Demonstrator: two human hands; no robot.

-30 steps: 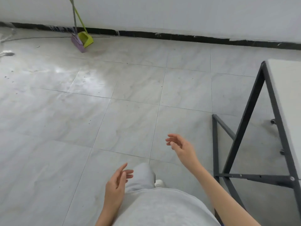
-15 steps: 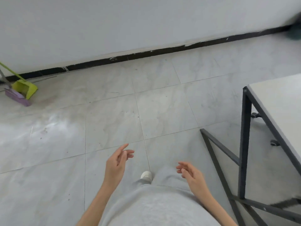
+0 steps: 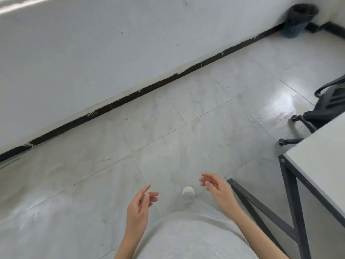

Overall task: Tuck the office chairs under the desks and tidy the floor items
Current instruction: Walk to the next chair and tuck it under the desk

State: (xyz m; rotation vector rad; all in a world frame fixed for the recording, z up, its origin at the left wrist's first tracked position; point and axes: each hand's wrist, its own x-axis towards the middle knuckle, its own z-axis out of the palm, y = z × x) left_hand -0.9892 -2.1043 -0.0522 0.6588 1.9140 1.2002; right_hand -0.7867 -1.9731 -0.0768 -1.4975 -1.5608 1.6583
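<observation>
Head view
Hands: 2, both bare, held in the air over the floor in front of the body.
Left hand (image 3: pixel 139 208): grip loose, fingers spread and lightly bent, holding nothing.
Right hand (image 3: pixel 217 189): grip loose, fingers spread and relaxed, holding nothing, near the frame's floor bar but apart from it.
Office chair (image 3: pixel 323 107): 1 in view, black, with a curved armrest, a padded seat and a spoked base; 2 castors show. It stands at the right edge beyond the worktop's far corner, partly hidden by the top; whether the seat is under it cannot be told.
Worktop (image 3: pixel 321 156): 1, flat pale slab with a straight edge and a square corner, at the right, well apart from both hands.
Frame (image 3: pixel 288 186): dark metal bars under the worktop, 1 upright leg, slanted braces and a bar along the floor.
Bin (image 3: pixel 297 20): 1, dark, round, lined with a black bag, standing in the far corner against the wall.
Floor (image 3: pixel 93 165): large square pale tiles, glossy, marbled, with thin joints and some dark specks.
Wall (image 3: pixel 93 53): plain white, with 1 black skirting strip along its foot.
Shoe (image 3: pixel 188 192): 1 white rounded toe on the floor between the hands.
Clothing (image 3: pixel 186 236): light grey soft fabric at the bottom.
</observation>
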